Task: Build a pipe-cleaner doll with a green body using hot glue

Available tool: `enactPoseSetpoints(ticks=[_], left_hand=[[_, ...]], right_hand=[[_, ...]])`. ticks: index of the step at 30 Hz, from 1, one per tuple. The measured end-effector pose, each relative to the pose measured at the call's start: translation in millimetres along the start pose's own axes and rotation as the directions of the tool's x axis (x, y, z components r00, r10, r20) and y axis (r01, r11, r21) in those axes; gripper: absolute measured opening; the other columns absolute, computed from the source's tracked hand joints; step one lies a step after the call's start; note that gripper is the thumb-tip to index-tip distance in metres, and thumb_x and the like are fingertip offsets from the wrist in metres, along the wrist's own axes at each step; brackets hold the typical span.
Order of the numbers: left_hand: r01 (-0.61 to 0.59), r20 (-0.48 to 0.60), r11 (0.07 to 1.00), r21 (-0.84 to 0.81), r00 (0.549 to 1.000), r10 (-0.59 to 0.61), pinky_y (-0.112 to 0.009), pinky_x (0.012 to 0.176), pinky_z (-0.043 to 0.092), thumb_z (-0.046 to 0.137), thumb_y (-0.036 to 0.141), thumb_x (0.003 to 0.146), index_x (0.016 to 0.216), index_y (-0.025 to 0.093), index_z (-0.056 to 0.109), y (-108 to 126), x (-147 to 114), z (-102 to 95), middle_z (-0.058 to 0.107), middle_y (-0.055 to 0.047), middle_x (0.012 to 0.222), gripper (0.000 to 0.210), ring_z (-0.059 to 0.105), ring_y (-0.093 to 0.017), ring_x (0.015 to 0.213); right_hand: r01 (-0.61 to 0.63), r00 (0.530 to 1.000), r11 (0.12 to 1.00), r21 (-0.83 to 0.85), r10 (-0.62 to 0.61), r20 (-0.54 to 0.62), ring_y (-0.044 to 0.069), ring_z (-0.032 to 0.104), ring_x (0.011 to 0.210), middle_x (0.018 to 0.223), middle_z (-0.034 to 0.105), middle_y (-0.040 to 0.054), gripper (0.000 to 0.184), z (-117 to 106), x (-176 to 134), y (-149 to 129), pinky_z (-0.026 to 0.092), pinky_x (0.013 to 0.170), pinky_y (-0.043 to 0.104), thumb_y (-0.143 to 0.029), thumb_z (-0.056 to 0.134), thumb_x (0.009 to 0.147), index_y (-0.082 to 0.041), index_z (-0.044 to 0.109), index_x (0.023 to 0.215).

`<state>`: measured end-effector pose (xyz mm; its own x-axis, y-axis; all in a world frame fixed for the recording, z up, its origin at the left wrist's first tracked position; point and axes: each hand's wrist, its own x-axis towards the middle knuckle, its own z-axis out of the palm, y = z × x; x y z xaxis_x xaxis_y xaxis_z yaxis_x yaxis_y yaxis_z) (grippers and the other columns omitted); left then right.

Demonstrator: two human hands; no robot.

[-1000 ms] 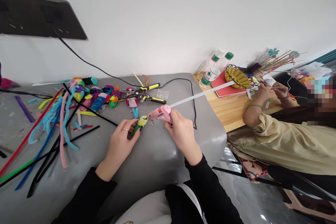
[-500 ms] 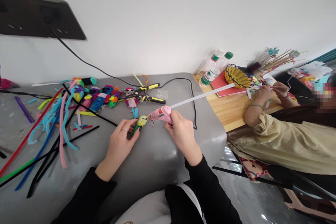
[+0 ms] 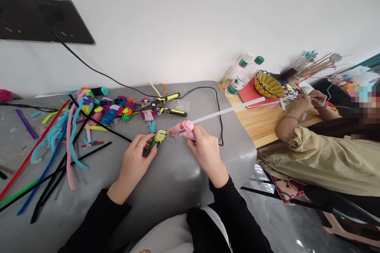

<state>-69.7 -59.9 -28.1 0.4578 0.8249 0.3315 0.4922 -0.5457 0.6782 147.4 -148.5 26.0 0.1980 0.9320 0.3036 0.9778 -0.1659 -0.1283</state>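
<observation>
Yellow-green fuzzy piece (image 3: 160, 136) is pinched between the fingers of the left hand (image 3: 133, 164) above the table (image 3: 178, 178), its long axis slanting rightward to the tip of the pink glue gun (image 3: 181, 128), which is gripped by the right hand (image 3: 205, 151); whether they touch cannot be told.

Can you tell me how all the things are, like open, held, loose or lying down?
Left hand: closed on the green-and-yellow piece
Green-and-yellow piece: held
Right hand: gripping the pink glue gun
Pink glue gun: held, nozzle toward the piece; can't tell if hot
Glue stick: poking out behind
Pliers: lying down, handles spread
Front bottle: standing, capped
Fuzzy sticks: loose, strewn about
</observation>
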Motion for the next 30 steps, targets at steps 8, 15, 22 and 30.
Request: enactPoseSetpoints(ticks=[8, 15, 22, 30], left_hand=[[0.013, -0.007, 1.0, 0.023, 1.0, -0.013, -0.032, 0.074, 0.059, 0.054, 0.03, 0.098, 0.121, 0.022, 0.066, 2.2, 0.2, -0.3, 0.066, -0.006, 0.104, 0.027, 0.068, -0.019, 0.075], [-0.046, 0.135, 0.989, 0.142, 0.99, 0.027, -0.032, 0.062, 0.055, 0.051, 0.03, 0.097, 0.136, 0.024, 0.059, 9.3, 13.8, -8.3, 0.06, -0.01, 0.12, 0.04, 0.067, -0.02, 0.074], [-0.101, 0.302, 0.971, 0.215, 0.953, 0.032, -0.031, 0.055, 0.049, 0.049, 0.031, 0.096, 0.129, 0.024, 0.064, 11.2, 32.2, -13.0, 0.059, -0.009, 0.118, 0.037, 0.058, -0.014, 0.057], [-0.058, 0.305, 0.981, 0.185, 0.952, -0.001, -0.03, 0.058, 0.049, 0.051, 0.032, 0.093, 0.12, 0.024, 0.066, 11.2, 35.8, -15.1, 0.062, -0.007, 0.114, 0.032, 0.061, -0.015, 0.061]], right_hand=[[-0.033, 0.999, 0.999, 0.037, 0.032, 0.026, 0.013, 0.057, 0.063, 0.078, 0.063, -0.0007, 0.008, 0.0, -1.7, 1.0, 0.02, 0.052, 0.027, -0.014, 0.055, 0.089, -0.021, 0.057, 0.089], [-0.234, 0.962, 0.942, 0.241, 0.26, -0.083, 0.012, 0.044, 0.055, 0.067, 0.053, -0.0046, 0.006, 0.3, -9.9, 16.0, 0.03, 0.054, 0.024, -0.025, 0.054, 0.088, -0.022, 0.053, 0.083], [-0.347, 0.894, 0.863, 0.368, 0.422, -0.148, 0.012, 0.04, 0.054, 0.062, 0.045, -0.0061, 0.012, -3.5, -11.7, 27.8, 0.033, 0.054, 0.023, -0.031, 0.054, 0.084, -0.024, 0.048, 0.077], [-0.35, 0.896, 0.855, 0.383, 0.425, -0.128, 0.011, 0.037, 0.055, 0.062, 0.044, -0.0068, 0.015, -1.3, -12.0, 24.2, 0.03, 0.055, 0.023, -0.03, 0.055, 0.084, -0.024, 0.045, 0.075]])
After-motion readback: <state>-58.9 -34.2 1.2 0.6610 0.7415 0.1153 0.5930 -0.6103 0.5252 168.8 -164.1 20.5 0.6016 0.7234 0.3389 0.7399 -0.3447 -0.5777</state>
